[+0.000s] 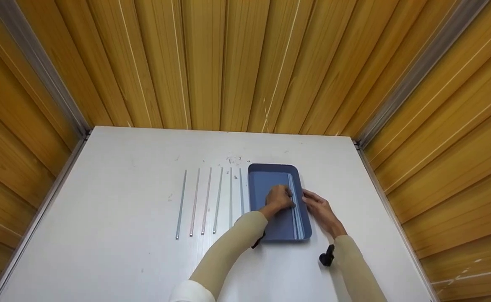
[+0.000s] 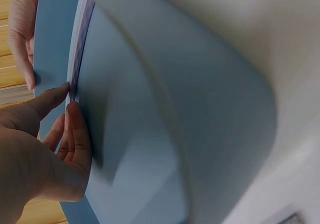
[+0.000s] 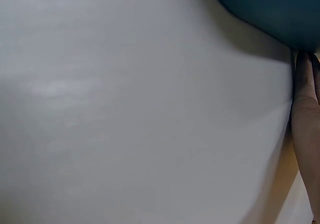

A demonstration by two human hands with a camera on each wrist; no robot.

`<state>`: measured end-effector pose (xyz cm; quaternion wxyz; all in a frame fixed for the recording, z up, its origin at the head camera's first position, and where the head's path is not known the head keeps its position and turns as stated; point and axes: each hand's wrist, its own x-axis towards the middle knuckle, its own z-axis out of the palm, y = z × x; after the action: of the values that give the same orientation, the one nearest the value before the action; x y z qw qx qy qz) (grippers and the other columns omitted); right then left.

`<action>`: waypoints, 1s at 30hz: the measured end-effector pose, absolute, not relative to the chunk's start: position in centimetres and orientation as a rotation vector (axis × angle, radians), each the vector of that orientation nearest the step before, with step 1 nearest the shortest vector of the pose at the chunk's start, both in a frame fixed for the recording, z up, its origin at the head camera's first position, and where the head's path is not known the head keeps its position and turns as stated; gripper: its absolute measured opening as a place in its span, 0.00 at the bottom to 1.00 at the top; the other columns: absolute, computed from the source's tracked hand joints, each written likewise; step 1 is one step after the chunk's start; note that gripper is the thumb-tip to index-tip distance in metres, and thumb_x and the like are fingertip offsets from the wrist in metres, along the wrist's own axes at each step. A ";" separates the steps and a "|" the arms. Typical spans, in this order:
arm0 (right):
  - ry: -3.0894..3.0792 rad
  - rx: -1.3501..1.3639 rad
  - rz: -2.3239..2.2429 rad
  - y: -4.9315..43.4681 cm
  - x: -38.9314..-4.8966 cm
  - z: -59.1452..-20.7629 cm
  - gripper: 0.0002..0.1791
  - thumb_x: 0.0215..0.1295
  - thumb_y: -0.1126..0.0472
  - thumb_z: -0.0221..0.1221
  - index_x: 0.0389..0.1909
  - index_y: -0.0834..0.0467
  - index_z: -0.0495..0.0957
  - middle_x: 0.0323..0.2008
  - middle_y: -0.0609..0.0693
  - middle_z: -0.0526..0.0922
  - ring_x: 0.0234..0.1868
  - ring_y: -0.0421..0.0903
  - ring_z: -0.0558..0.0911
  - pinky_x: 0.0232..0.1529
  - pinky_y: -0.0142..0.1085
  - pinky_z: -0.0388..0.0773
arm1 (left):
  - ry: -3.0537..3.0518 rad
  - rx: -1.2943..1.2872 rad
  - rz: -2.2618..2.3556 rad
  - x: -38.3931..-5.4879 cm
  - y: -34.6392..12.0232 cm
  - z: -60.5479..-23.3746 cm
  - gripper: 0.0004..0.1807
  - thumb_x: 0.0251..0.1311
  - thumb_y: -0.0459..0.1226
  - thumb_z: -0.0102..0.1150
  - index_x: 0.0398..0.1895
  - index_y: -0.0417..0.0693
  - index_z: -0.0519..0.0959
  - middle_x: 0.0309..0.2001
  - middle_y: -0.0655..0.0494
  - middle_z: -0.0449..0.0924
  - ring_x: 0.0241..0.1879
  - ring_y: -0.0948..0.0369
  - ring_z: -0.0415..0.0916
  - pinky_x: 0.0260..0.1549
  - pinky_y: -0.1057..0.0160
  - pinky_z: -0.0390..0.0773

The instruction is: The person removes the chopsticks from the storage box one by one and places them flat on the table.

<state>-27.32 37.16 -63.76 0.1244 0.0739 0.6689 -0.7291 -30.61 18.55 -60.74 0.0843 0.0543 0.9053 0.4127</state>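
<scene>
A blue rectangular tray [image 1: 270, 230] stands on the white table. Inside, along its right wall, lie several thin pale sticks [image 1: 298, 222] side by side. My left hand [image 1: 279, 197] reaches into the tray and pinches a thin stick at about mid-length. In the left wrist view, that thumb and the fingers [image 2: 75, 149] meet at the slim pale stick [image 2: 78, 38] beside the wall. My right hand [image 1: 318, 207] rests its extended fingers against the outside of the right wall. Only part of this right hand [image 3: 306, 114] shows in the right wrist view, by the tray's edge.
Left of the tray, several thin sticks [image 1: 193, 201] in pale blue, pink and green lie in a spaced row on the white table [image 1: 115, 209]. My left forearm hides the lower ends of the nearest ones. Wood-patterned walls [image 1: 203, 63] enclose the table's back and sides.
</scene>
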 end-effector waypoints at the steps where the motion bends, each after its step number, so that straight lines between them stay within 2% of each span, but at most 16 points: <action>1: 1.957 0.209 -2.118 37.2 -27.3 -63.8 0.32 0.75 0.62 0.58 0.75 0.66 0.62 0.77 0.60 0.63 0.61 0.28 0.76 0.62 0.22 0.73 | 2.698 0.164 1.231 -30.6 18.5 -60.7 0.16 0.39 0.33 0.82 0.34 0.45 0.87 0.33 0.54 0.88 0.31 0.60 0.79 0.34 0.59 0.81; 9: 1.941 0.221 -2.139 37.2 -27.5 -63.7 0.31 0.74 0.63 0.58 0.74 0.67 0.63 0.77 0.61 0.63 0.60 0.28 0.77 0.61 0.23 0.74 | 2.647 0.142 1.250 -30.7 17.7 -60.2 0.18 0.40 0.33 0.82 0.38 0.45 0.87 0.37 0.53 0.88 0.33 0.60 0.79 0.36 0.60 0.82; 17: 1.934 0.228 -2.141 37.1 -27.4 -63.9 0.31 0.74 0.63 0.58 0.74 0.66 0.64 0.74 0.58 0.68 0.60 0.30 0.77 0.62 0.24 0.74 | 2.678 0.110 1.229 -31.0 17.6 -60.7 0.16 0.41 0.37 0.83 0.31 0.45 0.83 0.34 0.51 0.86 0.32 0.58 0.78 0.35 0.56 0.82; 24: 1.929 0.222 -2.152 37.0 -27.1 -63.7 0.31 0.74 0.63 0.58 0.74 0.67 0.63 0.74 0.58 0.70 0.61 0.31 0.78 0.62 0.24 0.73 | 2.768 0.140 1.126 -30.8 18.0 -60.8 0.18 0.38 0.37 0.84 0.32 0.45 0.83 0.35 0.51 0.87 0.35 0.56 0.82 0.36 0.54 0.84; 30: 1.945 0.229 -2.137 37.2 -27.2 -63.7 0.32 0.74 0.62 0.59 0.74 0.67 0.63 0.74 0.59 0.69 0.61 0.31 0.78 0.62 0.24 0.74 | 2.769 0.091 1.134 -30.7 18.0 -60.4 0.13 0.42 0.34 0.79 0.28 0.45 0.82 0.31 0.53 0.84 0.30 0.58 0.77 0.33 0.55 0.82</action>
<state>-27.23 37.16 -63.71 0.1210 0.0785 0.6661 -0.7317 -30.72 17.97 -60.37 0.0741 0.0302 0.9224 0.3778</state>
